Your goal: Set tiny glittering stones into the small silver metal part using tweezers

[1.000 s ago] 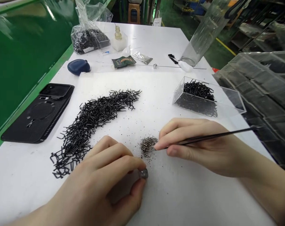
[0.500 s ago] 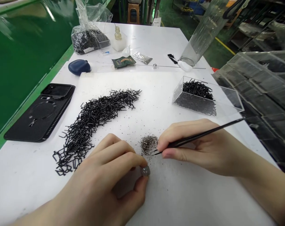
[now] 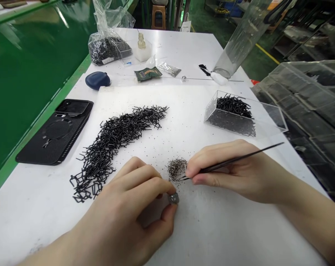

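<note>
Between thumb and forefinger, my left hand (image 3: pixel 134 203) pinches a small grey, rounded piece (image 3: pixel 173 198) just above the white table. My right hand (image 3: pixel 225 170) holds black tweezers (image 3: pixel 233 160) like a pen, their tips slightly apart and pointing left. Those tips are at the lower edge of a little heap of tiny dark and shiny bits (image 3: pixel 176 168); whether they grip one is too small to tell. Beyond my left hand spreads a long curved pile of thin bent black pieces (image 3: pixel 120 136).
A clear open box (image 3: pixel 228 123) with more black pieces stands at the right. On the left lies a black phone (image 3: pixel 55 131), with a blue oval object (image 3: pixel 98 80) behind it. Farther back are a bag of black pieces (image 3: pixel 108 50), a small bottle (image 3: pixel 141 41) and a tall clear bottle (image 3: pixel 239 44).
The whole view has shifted slightly, so things appear a little to the right. Both hands keep their grips, and the tweezers' tips stay by the heap.
</note>
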`<state>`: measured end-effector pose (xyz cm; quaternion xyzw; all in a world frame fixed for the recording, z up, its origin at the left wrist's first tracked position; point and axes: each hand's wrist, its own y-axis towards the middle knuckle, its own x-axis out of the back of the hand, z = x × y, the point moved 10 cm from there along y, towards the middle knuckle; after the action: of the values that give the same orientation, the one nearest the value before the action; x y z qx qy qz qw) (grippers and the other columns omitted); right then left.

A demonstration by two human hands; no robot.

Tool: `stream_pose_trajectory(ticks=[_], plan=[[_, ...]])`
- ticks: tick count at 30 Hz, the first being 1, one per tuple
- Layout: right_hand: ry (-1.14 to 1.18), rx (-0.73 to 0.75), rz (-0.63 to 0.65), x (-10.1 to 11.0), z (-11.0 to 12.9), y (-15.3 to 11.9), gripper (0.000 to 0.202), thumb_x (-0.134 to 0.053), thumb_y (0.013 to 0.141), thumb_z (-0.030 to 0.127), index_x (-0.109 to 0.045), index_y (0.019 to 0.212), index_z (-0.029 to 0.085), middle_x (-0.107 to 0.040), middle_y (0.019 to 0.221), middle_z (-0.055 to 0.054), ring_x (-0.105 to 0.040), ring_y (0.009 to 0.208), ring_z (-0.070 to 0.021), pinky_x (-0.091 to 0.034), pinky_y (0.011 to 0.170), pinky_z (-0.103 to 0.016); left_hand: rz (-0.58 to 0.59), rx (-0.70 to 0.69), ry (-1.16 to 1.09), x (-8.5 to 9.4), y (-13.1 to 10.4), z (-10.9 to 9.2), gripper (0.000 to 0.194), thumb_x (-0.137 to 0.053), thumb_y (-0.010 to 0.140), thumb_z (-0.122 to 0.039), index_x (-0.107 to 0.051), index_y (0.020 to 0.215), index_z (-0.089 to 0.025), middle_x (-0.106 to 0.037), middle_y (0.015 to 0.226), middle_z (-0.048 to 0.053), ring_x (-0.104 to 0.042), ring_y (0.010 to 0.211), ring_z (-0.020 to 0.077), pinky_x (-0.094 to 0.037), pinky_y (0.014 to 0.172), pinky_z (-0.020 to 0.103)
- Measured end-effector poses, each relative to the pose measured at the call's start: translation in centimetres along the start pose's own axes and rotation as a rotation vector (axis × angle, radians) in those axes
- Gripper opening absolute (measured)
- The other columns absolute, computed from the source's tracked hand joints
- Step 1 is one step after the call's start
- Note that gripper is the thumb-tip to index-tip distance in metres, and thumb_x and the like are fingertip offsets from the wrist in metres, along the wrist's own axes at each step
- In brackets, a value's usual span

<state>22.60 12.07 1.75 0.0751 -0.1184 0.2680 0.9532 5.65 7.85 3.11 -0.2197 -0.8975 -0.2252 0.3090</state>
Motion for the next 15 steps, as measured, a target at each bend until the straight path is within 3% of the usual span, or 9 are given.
stream_pose_trajectory(ticks=[8, 15], plan=[[-0.016, -0.008, -0.006, 0.08, -0.03, 0.07, 0.003, -0.093, 0.099, 0.025, -0.095, 0.100, 0.026, -0.093, 0.098, -0.004, -0.089, 0.091, -0.0220, -0.075, 0.083, -0.029, -0.009, 0.027, -0.032, 0.04, 0.05, 0.07, 0.023, -0.070, 0.099, -0.007, -0.081, 0.108, -0.025, -0.078, 0.091, -0.001, -0.067, 0.092, 0.0197, -0.061, 0.081, 0.029], [-0.056, -0.014, 0.004, 0.06, 0.04, 0.11, 0.004, -0.092, 0.100, 0.025, -0.095, 0.102, 0.025, -0.093, 0.099, -0.004, -0.089, 0.092, -0.0225, -0.075, 0.081, -0.029, -0.010, -0.023, -0.001, -0.01, -0.12, -0.08, 0.020, -0.070, 0.103, -0.010, -0.078, 0.109, -0.027, -0.075, 0.087, -0.004, -0.064, 0.087, 0.0159, -0.057, 0.077, 0.024]])
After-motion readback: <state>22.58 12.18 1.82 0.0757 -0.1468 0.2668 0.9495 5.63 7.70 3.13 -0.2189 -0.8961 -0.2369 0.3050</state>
